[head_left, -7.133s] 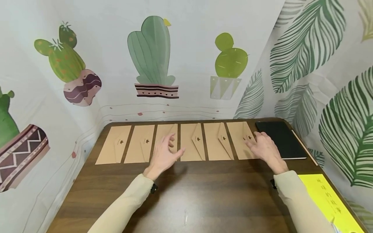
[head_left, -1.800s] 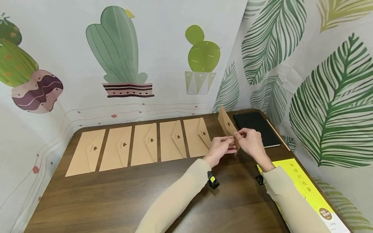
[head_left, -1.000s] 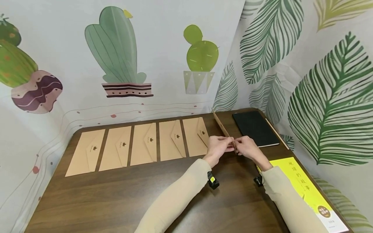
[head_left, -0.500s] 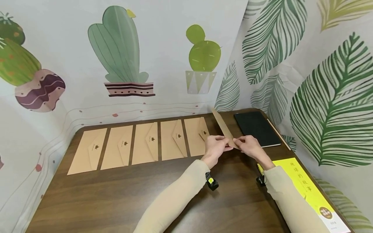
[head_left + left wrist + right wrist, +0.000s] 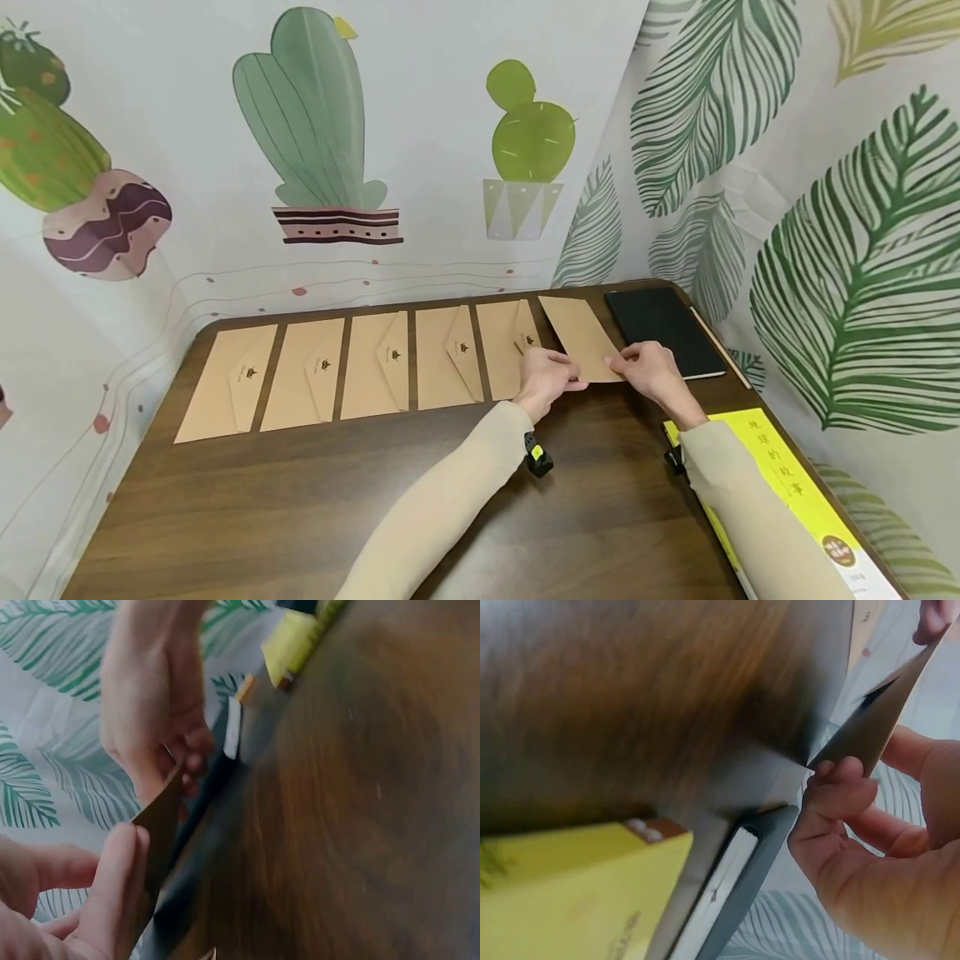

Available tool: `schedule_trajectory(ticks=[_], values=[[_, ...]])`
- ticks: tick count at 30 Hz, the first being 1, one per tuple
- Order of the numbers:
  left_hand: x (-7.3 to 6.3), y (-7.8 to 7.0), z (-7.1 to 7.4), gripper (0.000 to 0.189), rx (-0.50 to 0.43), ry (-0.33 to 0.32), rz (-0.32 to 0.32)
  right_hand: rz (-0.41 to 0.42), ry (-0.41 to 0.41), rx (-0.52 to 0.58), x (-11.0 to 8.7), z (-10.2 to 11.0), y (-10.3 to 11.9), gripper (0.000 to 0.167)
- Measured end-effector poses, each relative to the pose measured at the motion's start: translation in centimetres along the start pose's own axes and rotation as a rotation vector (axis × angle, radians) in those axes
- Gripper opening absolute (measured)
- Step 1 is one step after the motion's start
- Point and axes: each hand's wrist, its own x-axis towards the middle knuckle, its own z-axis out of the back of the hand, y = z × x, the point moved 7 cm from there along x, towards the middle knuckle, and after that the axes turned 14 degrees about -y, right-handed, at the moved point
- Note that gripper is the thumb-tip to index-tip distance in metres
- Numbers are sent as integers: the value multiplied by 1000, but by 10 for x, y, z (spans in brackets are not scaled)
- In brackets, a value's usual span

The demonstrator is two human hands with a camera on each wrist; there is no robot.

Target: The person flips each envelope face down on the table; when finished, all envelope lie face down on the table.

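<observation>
A kraft paper envelope (image 5: 581,333) is held at its near end by both hands, its plain side facing up and no flap or crown print showing. My left hand (image 5: 546,379) pinches the near left corner between thumb and fingers. On the right edge, my right hand (image 5: 652,367) pinches it with the thumb on top. In the right wrist view the envelope (image 5: 870,727) tilts above the table, its underside showing over the curled fingers (image 5: 836,795). Several more kraft envelopes (image 5: 375,367) lie in a row to the left, flap sides up with small crown prints.
A black notebook (image 5: 663,333) lies at the back right, with a thin wooden stick (image 5: 718,346) along its right side. A yellow book (image 5: 772,458) lies under the right forearm near the table's right edge. Patterned cloth (image 5: 442,125) hangs behind the table (image 5: 300,517).
The rightmost envelope was taken up from the row by both hands, stood on edge, and turned over. Its printed side faced me earlier; now its plain side is up and it is lowered.
</observation>
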Motion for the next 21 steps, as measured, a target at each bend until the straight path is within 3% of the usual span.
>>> schedule_trajectory(ticks=[6,9,13,16,21], values=[[12,0,-5,7,313,-20,-90,56,-69,-88,14,-7,-9,33],[33,11,-14,20,527,-19,-170,80,-89,-128,17,-10,-7,26],[61,31,-31,32,811,-41,-281,75,-84,-165,9,-8,4,34],[68,35,-39,26,925,-58,-368,72,-89,-195,8,-8,6,41],[70,34,-49,20,983,-27,-503,78,-107,-223,10,-11,8,45]])
